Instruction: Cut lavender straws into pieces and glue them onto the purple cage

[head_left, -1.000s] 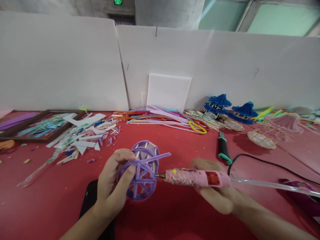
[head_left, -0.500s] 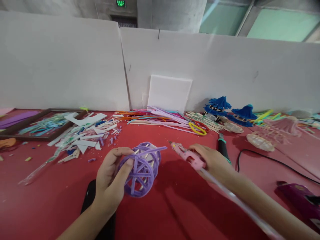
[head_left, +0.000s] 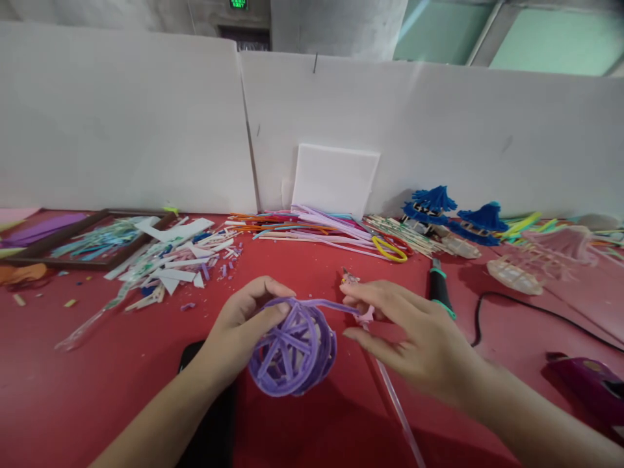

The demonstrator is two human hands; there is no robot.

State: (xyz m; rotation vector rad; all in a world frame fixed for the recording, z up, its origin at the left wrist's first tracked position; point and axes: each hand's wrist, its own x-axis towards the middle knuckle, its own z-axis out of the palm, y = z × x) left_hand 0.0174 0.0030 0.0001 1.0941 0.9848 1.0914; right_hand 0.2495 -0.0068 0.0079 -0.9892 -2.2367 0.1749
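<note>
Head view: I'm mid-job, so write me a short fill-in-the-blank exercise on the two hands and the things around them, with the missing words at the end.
1. The round frame gripped by the left hand is coloured ____.
2. The glue gun close to the right hand is coloured ____.
3. In the view, the black-handled tool lies to the ____ of the scissors.
4. The table is coloured ____.

Missing words: purple; pink; right; red.

brown frame (head_left: 78,265) on left, white scraps (head_left: 182,274) at its right side. scissors (head_left: 396,260) by pale sticks (head_left: 407,232); two blue-roofed models (head_left: 432,198) further right, black-green cutter (head_left: 438,286) in front.
</note>
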